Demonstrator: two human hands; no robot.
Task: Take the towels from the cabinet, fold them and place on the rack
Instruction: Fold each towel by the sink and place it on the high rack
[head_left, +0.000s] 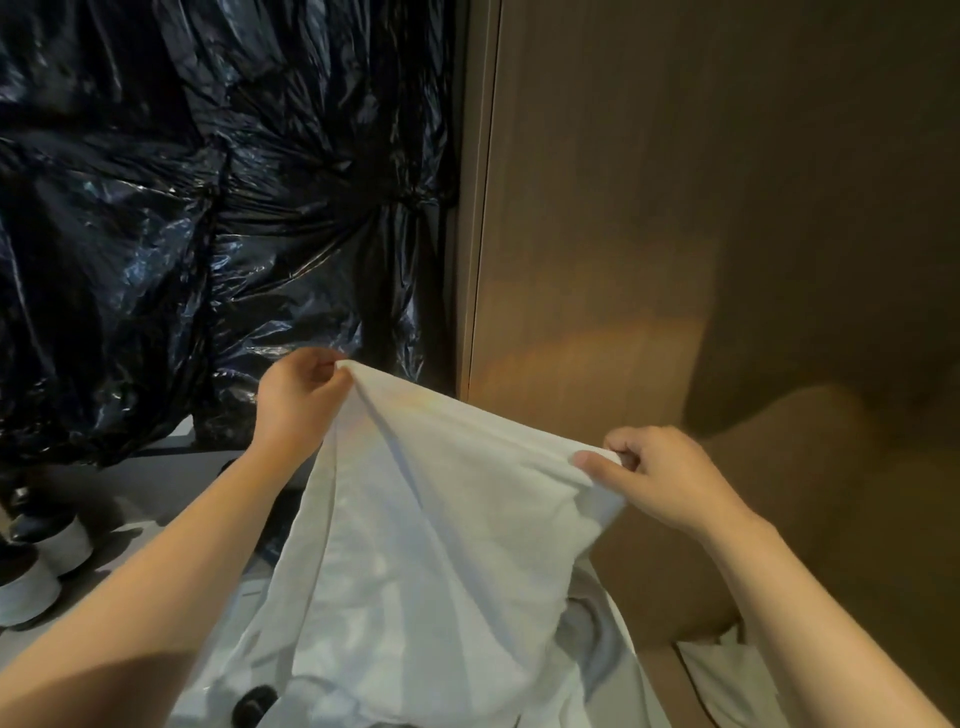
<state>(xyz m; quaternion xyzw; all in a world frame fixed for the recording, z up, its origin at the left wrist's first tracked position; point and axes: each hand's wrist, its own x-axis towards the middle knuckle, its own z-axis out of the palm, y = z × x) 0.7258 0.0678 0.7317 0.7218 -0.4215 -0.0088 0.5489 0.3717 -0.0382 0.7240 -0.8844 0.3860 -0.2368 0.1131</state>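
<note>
- The person is holding a white towel (431, 519) up by its top edge, out in front of the body. The rest of it is hanging loose between the two forearms. I take this to be the opening-out before a first fold.
- The left hand (304, 387) is pinching one top corner with its fingers curled round the bunched cloth. It is sitting higher and farther out than the other hand.
- The right hand (670, 478) is gripping the opposite end of that edge, thumb on top and fingers tucked under, lower and closer in.
- With the hands at unequal heights, the top edge is slanting and long creases are running down from the left corner. Levelling the edge would probably help before bringing the corners together.
- The towel is hanging in the air, resting on nothing. No rack is showing from here.
- Black plastic sheeting (182, 208) is covering the wall behind the left hand. A wooden panel (675, 208) is standing to its right, and I cannot tell whether it belongs to the cabinet.
- More white cloth (727, 675) is lying low under the right forearm. It may be another towel.
- Pale rolls (31, 592) are standing on the grey bench (145, 488) at the lower left, well apart from the towel.
</note>
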